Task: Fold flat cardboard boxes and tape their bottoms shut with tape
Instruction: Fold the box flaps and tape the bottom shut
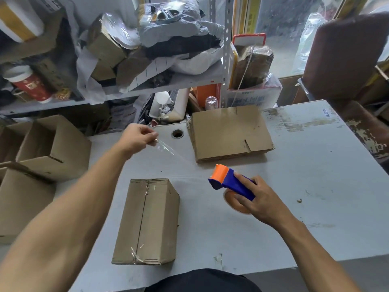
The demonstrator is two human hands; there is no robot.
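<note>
No legible writing; left hand point(139, 137) pinches the clear tape point(168, 150) end, right hand point(260, 200) grips the blue-orange tape dispenser point(229, 182) over the worktop point(294, 186), folded box point(147, 222) between, flat boxes point(229, 133) behind.

left grip point(139, 137): pinching, arm extended | right grip point(260, 199): curled, holding

You can read nothing here: the blue print on the worktop point(327, 114), upper right, is too blurred, like the white carton's point(252, 100).
</note>
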